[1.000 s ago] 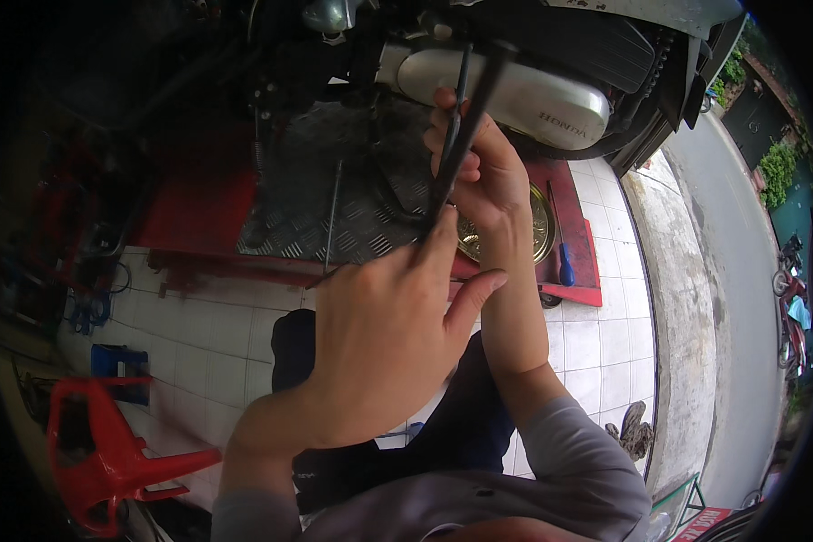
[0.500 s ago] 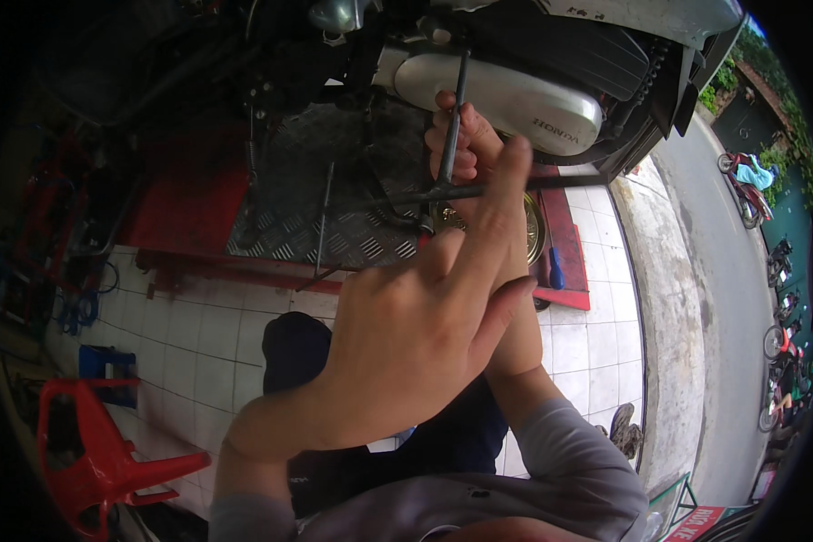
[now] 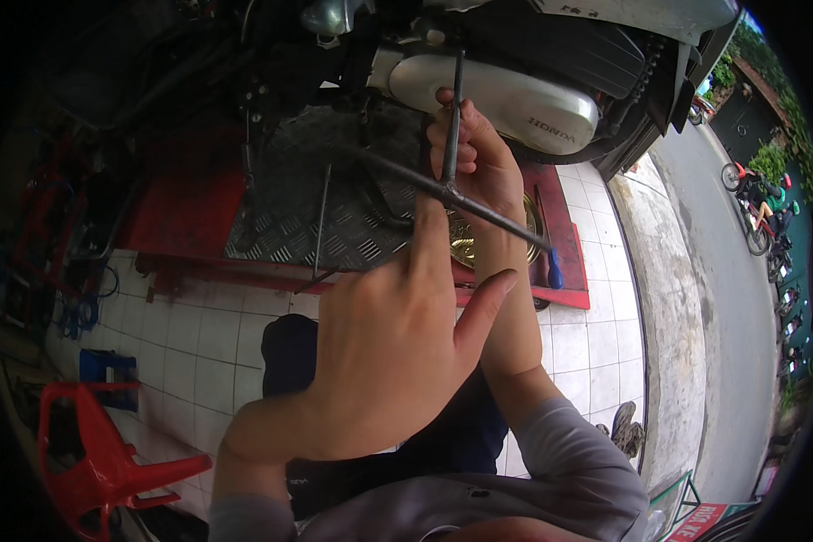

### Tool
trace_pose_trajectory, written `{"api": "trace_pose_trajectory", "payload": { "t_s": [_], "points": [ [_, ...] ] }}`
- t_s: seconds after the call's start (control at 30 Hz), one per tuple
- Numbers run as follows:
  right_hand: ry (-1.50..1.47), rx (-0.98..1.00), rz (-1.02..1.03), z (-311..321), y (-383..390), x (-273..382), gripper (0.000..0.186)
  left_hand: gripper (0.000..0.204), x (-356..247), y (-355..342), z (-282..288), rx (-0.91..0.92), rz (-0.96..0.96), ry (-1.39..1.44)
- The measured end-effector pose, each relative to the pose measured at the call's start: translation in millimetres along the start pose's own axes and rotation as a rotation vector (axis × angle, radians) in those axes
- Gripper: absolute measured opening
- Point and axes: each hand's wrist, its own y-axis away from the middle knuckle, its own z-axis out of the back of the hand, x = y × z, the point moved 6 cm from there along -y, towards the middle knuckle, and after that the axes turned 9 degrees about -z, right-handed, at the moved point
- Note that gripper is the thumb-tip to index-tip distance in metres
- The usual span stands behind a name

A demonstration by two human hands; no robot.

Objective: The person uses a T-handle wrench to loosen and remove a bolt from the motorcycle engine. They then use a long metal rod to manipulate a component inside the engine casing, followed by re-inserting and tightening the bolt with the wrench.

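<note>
My right hand (image 3: 481,149) is closed around the shaft of a dark T-handle wrench (image 3: 453,144). The wrench's far end meets the motorbike near the upper edge of its silver engine side cover (image 3: 497,99). Its crossbar lies slantwise on my side, from upper left to lower right. My left hand (image 3: 388,352) is nearer to me, thumb spread out and index finger stretched up to the crossbar beside its middle. Whether that finger touches the bar is unclear. The remaining left fingers are mostly hidden behind the hand.
Below the motorbike is a red lift platform (image 3: 181,221) with a dark tread plate (image 3: 289,221). A round gold-coloured tray (image 3: 462,253) and a blue-handled screwdriver (image 3: 556,269) lie on it. A red plastic fairing (image 3: 90,452) stands lower left. Motorbikes (image 3: 754,208) are along the street at right.
The wrench's crossbar has turned from nearly level to a slant, its right end coming down toward me. My left index finger has swung leftward. My right hand keeps its hold. Motorbikes have moved in the street.
</note>
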Motion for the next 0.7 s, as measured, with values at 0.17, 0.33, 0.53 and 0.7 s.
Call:
{"api": "trace_pose_trajectory", "payload": {
  "t_s": [0.17, 0.33, 0.53, 0.7],
  "points": [
    [-0.026, 0.025, -0.024, 3, -1, -2, 0.023, 0.078, -5, -4, -11, 0.050, -0.132, -0.031],
    [-0.022, -0.025, 0.008, 3, 2, 2, 0.023, 0.079, 3, -4, 3, -0.026, 0.153, 0.068],
    [-0.039, 0.053, 0.000, 4, -2, 1, 0.024, 0.077, -2, -4, -6, 0.086, -0.039, -0.085],
    [0.010, -0.054, 0.066, 13, -2, 4, 0.024, 0.075, -6, -8, -3, 0.068, 0.041, 0.083]
  ]
}}
